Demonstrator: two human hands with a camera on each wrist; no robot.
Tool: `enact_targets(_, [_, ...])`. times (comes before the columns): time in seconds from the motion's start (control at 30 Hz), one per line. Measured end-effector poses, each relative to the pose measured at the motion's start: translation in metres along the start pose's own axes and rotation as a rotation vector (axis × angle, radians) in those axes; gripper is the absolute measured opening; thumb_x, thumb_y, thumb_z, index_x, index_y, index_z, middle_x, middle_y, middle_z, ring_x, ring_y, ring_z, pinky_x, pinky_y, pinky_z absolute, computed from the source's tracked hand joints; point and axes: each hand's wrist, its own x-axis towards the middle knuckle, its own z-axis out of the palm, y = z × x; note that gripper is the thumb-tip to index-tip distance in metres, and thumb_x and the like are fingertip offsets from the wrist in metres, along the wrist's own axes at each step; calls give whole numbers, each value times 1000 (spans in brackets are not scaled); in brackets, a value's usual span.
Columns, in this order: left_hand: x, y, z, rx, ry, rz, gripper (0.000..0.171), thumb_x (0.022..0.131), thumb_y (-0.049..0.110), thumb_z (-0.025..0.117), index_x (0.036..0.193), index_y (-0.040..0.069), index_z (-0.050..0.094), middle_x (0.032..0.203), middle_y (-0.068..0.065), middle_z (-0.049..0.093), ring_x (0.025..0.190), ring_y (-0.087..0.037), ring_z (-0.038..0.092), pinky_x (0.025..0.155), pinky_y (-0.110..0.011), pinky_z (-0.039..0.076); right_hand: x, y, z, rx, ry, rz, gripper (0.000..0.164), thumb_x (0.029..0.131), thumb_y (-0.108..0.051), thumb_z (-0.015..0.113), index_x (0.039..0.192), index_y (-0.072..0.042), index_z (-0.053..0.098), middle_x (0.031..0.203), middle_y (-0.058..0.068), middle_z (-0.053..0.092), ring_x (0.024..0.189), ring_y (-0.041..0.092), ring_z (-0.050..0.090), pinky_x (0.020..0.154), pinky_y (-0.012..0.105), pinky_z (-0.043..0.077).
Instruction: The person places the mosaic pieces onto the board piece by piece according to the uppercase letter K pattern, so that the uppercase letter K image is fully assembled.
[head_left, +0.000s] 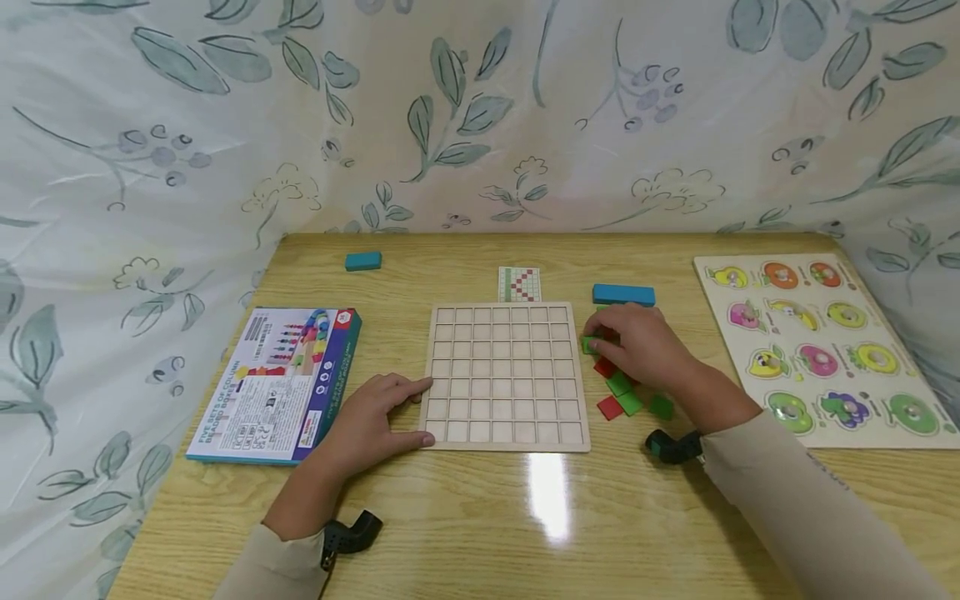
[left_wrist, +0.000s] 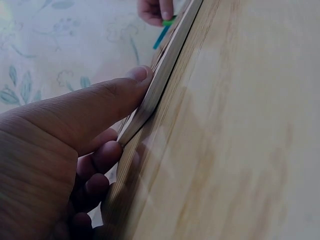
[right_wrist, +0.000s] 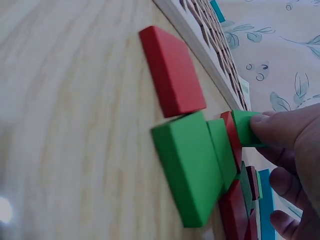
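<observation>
A wooden grid board (head_left: 504, 375) with bare square cells lies flat in the middle of the table. My left hand (head_left: 372, 421) rests beside it, thumb and index finger spread along its left edge; in the left wrist view the thumb tip (left_wrist: 142, 74) touches that edge. Just off the board's right side, my right hand (head_left: 637, 342) pinches a green square tile (right_wrist: 244, 127) between thumb and fingers. Below it lie loose red tiles (right_wrist: 172, 70) and green tiles (right_wrist: 187, 167), some partly hidden by the hand in the head view.
A small pattern card (head_left: 519, 284) touches the board's far edge. Blue blocks (head_left: 623, 294) lie behind the tiles and at the back left (head_left: 363, 262). To the left is a boxed bead set (head_left: 270, 383); a fruit puzzle board (head_left: 817, 350) lies right. Patterned cloth (head_left: 480, 108) hangs behind.
</observation>
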Motion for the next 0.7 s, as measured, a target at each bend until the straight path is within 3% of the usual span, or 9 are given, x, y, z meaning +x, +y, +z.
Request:
enact_targets(0.17, [0, 0, 0, 0, -13, -11, 77, 80, 42, 95, 148, 19, 67, 111, 11, 64, 96, -12, 53, 82, -36, 46, 2, 1, -3, 82, -29, -19, 8, 102, -10, 74, 109, -12, 77, 104, 2, 73, 94, 23, 63, 84, 45, 53])
enact_targets(0.53, [0, -1, 0, 8, -18, -23, 77, 81, 43, 95, 149, 20, 66, 111, 11, 63, 95, -12, 51, 80, -36, 44, 5, 2, -6, 232, -9, 16, 6, 103, -11, 74, 109, -11, 75, 105, 3, 73, 93, 23, 62, 81, 37, 53])
enact_targets(0.7, [0, -2, 1, 14, -7, -3, 77, 80, 42, 95, 148, 19, 67, 110, 10, 64, 94, -12, 51, 80, -36, 45, 11, 0, -5, 256, -1, 13, 6, 104, -14, 73, 109, -13, 75, 104, 3, 73, 85, 22, 61, 72, 31, 52])
